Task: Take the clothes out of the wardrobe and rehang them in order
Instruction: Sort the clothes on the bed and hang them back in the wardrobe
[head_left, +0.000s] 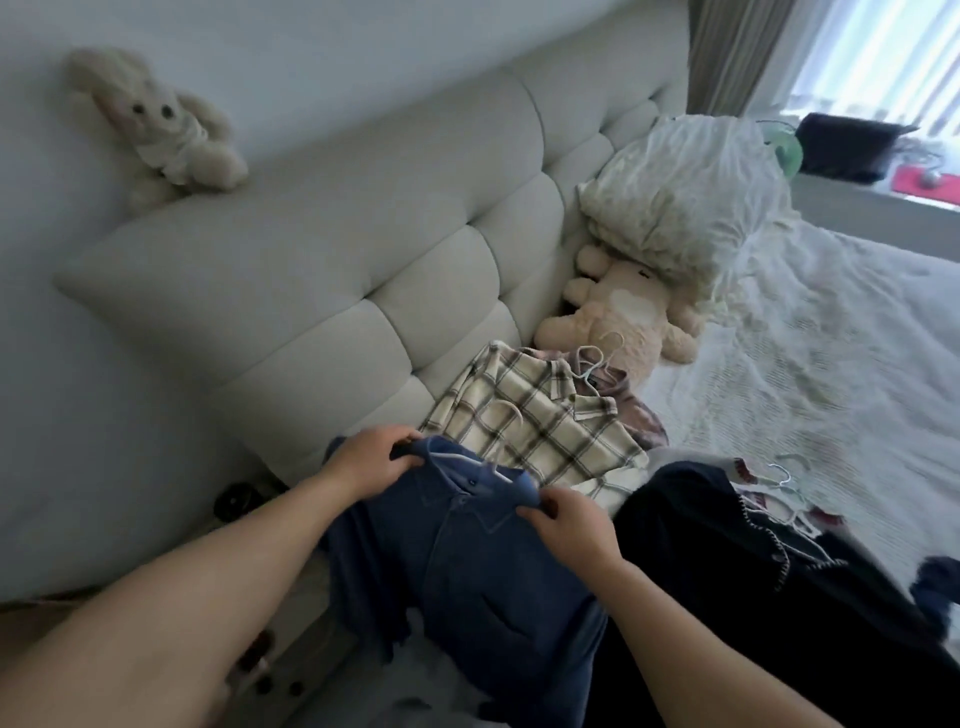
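Note:
A blue collared shirt (483, 561) on a pale hanger (467, 462) hangs in front of me over the bed's edge. My left hand (366, 457) grips its left shoulder and my right hand (566, 525) pinches its right shoulder near the collar. Behind it a cream plaid shirt (540, 421) lies on the bed with a white hanger (592, 364) at its collar. A dark garment (727, 561) with white stitching lies to the right, with another pale hanger (784, 475) beside it.
A padded grey headboard (363, 249) runs along the left. A white plush rabbit (156, 119) sits on its top. A tan plush toy (623, 317) and a pillow (685, 202) lie at the bed's head. White bedding (831, 364) spreads right.

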